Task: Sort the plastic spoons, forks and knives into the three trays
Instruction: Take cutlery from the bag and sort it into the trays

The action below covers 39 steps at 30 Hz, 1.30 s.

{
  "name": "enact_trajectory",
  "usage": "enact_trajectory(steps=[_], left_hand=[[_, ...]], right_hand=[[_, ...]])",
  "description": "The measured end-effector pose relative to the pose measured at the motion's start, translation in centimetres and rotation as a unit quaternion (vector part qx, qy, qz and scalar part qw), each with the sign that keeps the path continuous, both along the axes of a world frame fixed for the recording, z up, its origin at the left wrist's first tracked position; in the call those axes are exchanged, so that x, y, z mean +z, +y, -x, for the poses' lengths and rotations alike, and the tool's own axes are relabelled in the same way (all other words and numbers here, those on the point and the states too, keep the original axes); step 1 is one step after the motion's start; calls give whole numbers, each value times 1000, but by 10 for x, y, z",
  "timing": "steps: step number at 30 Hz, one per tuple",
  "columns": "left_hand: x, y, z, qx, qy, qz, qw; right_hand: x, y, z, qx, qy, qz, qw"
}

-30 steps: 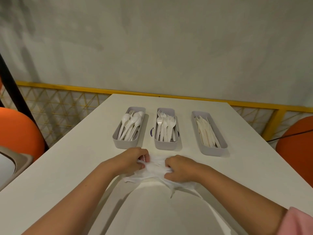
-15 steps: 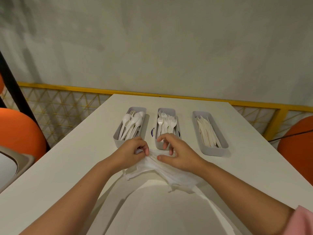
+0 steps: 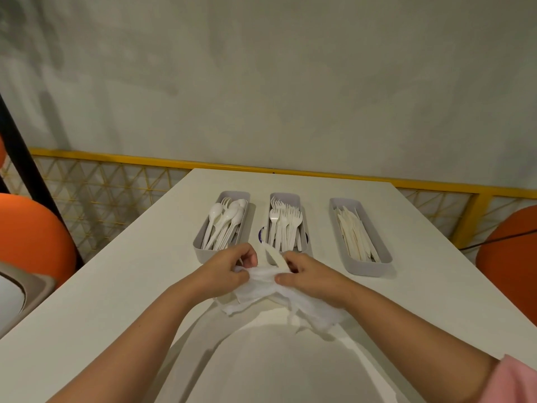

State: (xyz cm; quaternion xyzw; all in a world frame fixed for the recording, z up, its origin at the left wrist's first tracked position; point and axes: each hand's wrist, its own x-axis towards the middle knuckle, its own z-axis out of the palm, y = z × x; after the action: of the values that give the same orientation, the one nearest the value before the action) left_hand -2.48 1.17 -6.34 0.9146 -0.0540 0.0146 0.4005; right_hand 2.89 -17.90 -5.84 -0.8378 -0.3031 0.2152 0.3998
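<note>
Three grey trays stand in a row on the white table [image 3: 116, 286]. The left tray [image 3: 200, 251] holds white spoons [image 3: 223, 222] with one fork among them. White forks [image 3: 283, 222] fill the middle tray [image 3: 286, 196], and the right tray [image 3: 369, 267] holds white knives [image 3: 356, 234]. In front of the trays lies a crumpled white plastic bag [image 3: 261, 289]. My left hand [image 3: 229, 271] grips the bag's left side. My right hand [image 3: 308, 274] pinches the bag together with a white knife [image 3: 276, 257] that sticks up between my hands.
Orange chairs stand at the left [image 3: 32, 237] and right [image 3: 511, 257] of the table. A yellow mesh railing [image 3: 116, 181] runs behind the table's far edge. A grey object [image 3: 20, 295] juts in at the left edge. A black cable [image 3: 494, 239] hangs at the right.
Both hands kept working at the bag. My right hand opened and reached forward, then closed again; now a white knife sticks up out of the bag between my hands.
</note>
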Motion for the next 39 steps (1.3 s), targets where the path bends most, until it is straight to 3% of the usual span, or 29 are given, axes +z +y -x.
enact_trajectory(steps=[5,10,13,16,18,22,29,35,39], left_hand=[[-4,-4,-4,-35,33,-106,993],[-10,-14,-5,-37,62,-131,989],[-9,-25,-10,-5,7,-108,994],[-10,-39,-14,-2,-67,-149,986],[-12,-49,-13,-48,-39,-171,983],[-20,-61,-11,-104,41,-249,962],[-23,-73,-18,-97,24,-258,961],[-23,-76,-21,-90,22,-265,960],[-22,-76,-21,-86,22,-262,961]], right_hand=[[9,-5,-9,-76,116,-96,986],[30,-20,-27,-161,115,-184,963],[43,-27,-40,-218,106,-211,947],[59,-36,-55,-253,111,-259,925],[70,-46,-66,-265,99,-280,917],[76,-68,-95,-321,17,-219,921],[50,-81,-129,-315,-97,-1,944],[34,-78,-137,-303,-143,83,939],[35,-76,-138,-321,-153,72,932]])
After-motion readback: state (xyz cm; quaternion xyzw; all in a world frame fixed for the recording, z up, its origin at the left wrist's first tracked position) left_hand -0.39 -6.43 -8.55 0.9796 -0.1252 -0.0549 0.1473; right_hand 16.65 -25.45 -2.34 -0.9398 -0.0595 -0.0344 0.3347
